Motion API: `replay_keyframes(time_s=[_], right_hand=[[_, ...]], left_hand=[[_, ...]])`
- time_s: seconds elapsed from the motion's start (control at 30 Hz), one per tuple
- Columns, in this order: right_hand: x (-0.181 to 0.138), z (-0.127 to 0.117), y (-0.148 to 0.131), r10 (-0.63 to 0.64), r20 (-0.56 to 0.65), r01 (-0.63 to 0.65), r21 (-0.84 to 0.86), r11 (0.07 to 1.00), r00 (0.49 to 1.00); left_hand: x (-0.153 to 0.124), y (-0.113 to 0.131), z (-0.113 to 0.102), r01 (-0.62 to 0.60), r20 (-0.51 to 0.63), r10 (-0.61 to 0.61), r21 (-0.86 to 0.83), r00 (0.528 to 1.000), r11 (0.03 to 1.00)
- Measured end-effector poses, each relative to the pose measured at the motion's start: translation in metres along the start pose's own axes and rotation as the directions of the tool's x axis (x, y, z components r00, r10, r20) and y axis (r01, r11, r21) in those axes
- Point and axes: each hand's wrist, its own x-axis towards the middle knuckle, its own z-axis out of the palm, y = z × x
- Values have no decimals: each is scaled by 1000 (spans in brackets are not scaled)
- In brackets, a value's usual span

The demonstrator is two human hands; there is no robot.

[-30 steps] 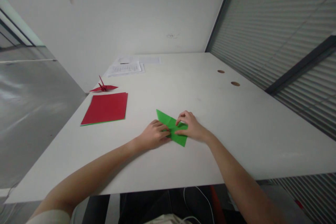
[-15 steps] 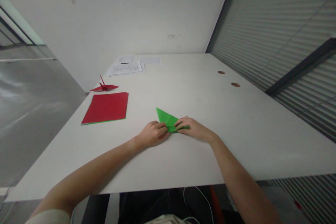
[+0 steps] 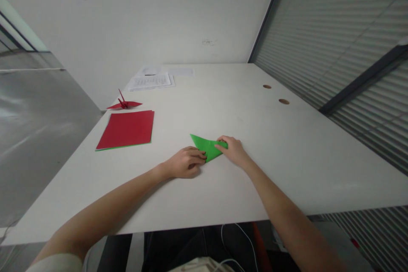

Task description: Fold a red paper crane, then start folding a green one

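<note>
A green sheet of paper [image 3: 206,146], folded into a flat triangle, lies on the white table [image 3: 287,153] in front of me. My left hand [image 3: 185,162] rests curled at its near left edge, fingertips pressing on the paper. My right hand [image 3: 232,150] lies on the paper's right corner with its fingers pressed down along the fold. Both hands hold the paper flat against the table.
A stack of red square paper [image 3: 126,129] lies to the left, a red paper crane [image 3: 124,103] behind it. Printed white sheets [image 3: 152,80] lie at the far side. Two round holes [image 3: 274,94] sit in the table on the right, beside slatted blinds.
The near flap of the green paper has been folded up, so the shape went from a wider kite to a slim triangle. My right hand slid to the right corner.
</note>
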Motion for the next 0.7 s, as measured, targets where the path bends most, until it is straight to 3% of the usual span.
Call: replay_keyframes(time_s=[0.2,0.47,0.7], right_hand=[[0,-1,-2,72,23,-72,-26,997,997],[0,2,-1,57,-3,-57,-52,997,998],[0,1,0,66,-4,-66,-61,996,998]], left_hand=[[0,0,1,33,20,-33,18,999,999],[3,9,0,51,72,-65,176,995,983],[6,7,-1,95,67,-99,55,993,994]])
